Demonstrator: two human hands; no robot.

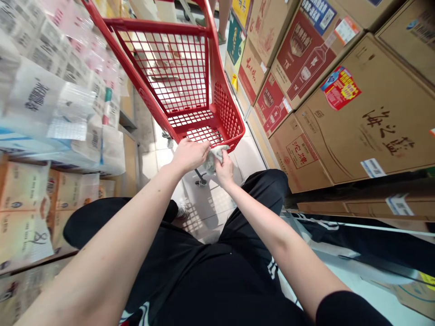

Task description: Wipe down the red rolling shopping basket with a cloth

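Note:
A red plastic shopping cart (200, 115) with a lattice basket stands in front of me, its near edge low between my hands. My left hand (190, 155) is closed over that near edge, with its fingertips next to a pale grey cloth (211, 159). My right hand (224, 169) pinches the bunched cloth between thumb and fingers, against the cart's edge. Part of the cloth hangs below the rim. The undersides of my left fingers are hidden.
Stacked cardboard boxes (356, 117) line the right side. Plastic-wrapped paper packs (37, 99) and orange packs (23, 199) fill the left shelves. Between them lies a tiled floor (200, 213). Another person's leg (222, 20) shows beyond the cart.

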